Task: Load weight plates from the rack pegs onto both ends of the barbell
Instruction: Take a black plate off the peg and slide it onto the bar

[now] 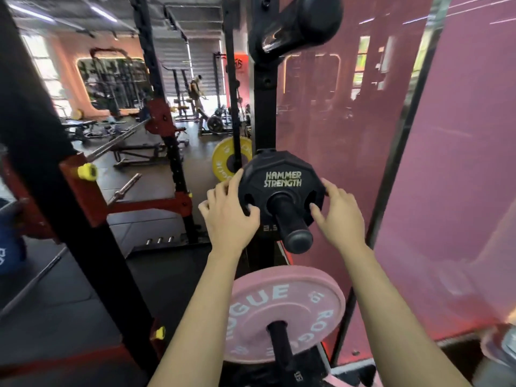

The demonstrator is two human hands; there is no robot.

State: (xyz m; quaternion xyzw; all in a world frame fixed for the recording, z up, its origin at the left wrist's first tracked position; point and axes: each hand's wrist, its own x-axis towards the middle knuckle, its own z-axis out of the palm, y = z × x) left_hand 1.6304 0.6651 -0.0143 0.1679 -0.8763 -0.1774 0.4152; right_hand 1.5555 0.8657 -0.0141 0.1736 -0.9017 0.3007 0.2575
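Both hands are up at the small black Hammer Strength plate (pixel 282 180), which sits on a black storage peg (pixel 291 222) sticking out toward the camera from the black rack upright (pixel 264 107). The left hand (pixel 227 213) is wrapped on the plate's left edge, fingers curled over the rim and thumb pressed across the face near a grip hole. The right hand (pixel 339 212) is at the right edge, fingers spread and bent, the fingertips touching the rim and the face by the right-hand hole; a looser hold than the left, and whether it truly grips I cannot tell. The plate is fully on the peg, back against the upright, with the "2.5" marking peeking out at its lower edge beside the peg.

Below, nearer the camera, a pink Rogue bumper plate (pixel 284 311) hangs on a lower peg (pixel 280 342) of the same upright, between the two forearms. Farther back and to the left, a yellow Rogue plate (pixel 223 160) shows partly behind the black plate. On the left stands the black and red power rack (pixel 92 191) with a yellow-capped pin (pixel 87 171), and a bare barbell sleeve (pixel 125 188) pokes out beyond it. A pink wall panel (pixel 460 163) fills the right side.
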